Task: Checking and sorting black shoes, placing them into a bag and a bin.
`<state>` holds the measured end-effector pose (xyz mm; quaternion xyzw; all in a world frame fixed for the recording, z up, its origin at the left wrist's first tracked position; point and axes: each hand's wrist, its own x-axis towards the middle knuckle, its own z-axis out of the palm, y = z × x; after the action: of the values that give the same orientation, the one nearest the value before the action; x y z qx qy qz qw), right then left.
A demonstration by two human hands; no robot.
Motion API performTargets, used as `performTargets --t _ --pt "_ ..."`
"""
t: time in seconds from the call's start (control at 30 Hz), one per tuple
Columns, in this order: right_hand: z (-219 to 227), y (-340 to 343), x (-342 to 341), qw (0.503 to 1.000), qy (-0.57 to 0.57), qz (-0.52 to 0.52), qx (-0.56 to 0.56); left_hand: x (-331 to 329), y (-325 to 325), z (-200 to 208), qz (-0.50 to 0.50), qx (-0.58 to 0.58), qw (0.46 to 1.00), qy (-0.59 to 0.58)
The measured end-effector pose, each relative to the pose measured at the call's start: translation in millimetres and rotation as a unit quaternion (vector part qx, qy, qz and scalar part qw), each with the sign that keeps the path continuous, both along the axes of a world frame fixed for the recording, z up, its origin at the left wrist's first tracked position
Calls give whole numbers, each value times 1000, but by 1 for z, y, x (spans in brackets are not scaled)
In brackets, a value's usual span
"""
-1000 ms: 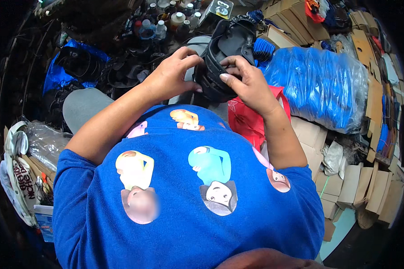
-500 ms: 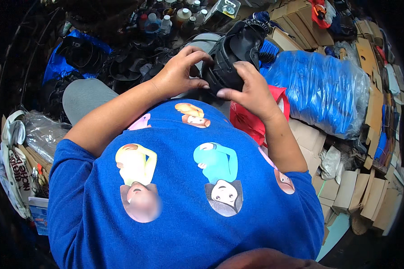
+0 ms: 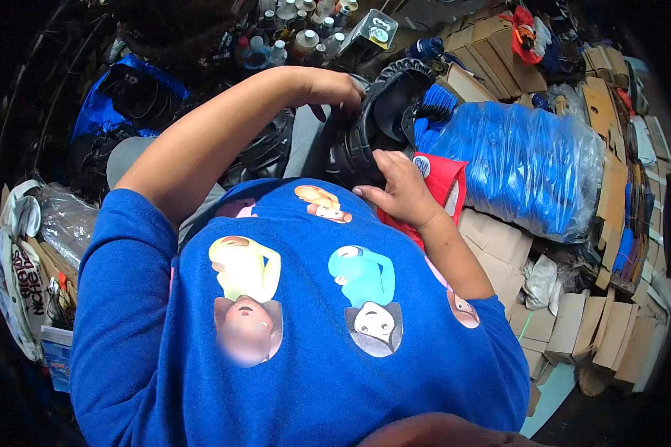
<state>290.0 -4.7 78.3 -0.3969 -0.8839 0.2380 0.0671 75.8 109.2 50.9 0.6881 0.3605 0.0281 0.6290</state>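
Along left side of black item point(image 3: 356, 153): left hand point(image 3: 332, 89), reached farther forward.

Crowded goods hide most of the surface around you.
On your right, a plastic-wrapped blue bundle point(image 3: 518, 170) lies beside folded cardboard point(image 3: 492, 249); ahead of you, capped bottles point(image 3: 306, 43) stand together, the surface there too dark to tell.

One left hand point(image 3: 335, 91) and one right hand point(image 3: 408, 192) have one black shoe point(image 3: 370, 132) between them. There are also one plastic-wrapped blue bundle point(image 3: 522, 167), one blue T-shirt point(image 3: 306, 272) and at least ten bottles point(image 3: 305, 42).
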Motion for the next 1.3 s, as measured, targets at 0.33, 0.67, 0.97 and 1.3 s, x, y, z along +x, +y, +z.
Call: performTargets --t 0.33,0.67,0.97,1.3 --pt "-14 1 -6 993 10 -101 -64 25 14 -22 147 -168 973 -55" --pt "10 -3 -3 999 -14 -2 36 39 -2 15 198 -80 975 -66" --pt "1 15 8 990 -96 35 -99 20 -16 -23 345 -385 766 -382" --pt "34 33 -60 984 -152 39 -84 -112 -8 1 404 488 743 218"
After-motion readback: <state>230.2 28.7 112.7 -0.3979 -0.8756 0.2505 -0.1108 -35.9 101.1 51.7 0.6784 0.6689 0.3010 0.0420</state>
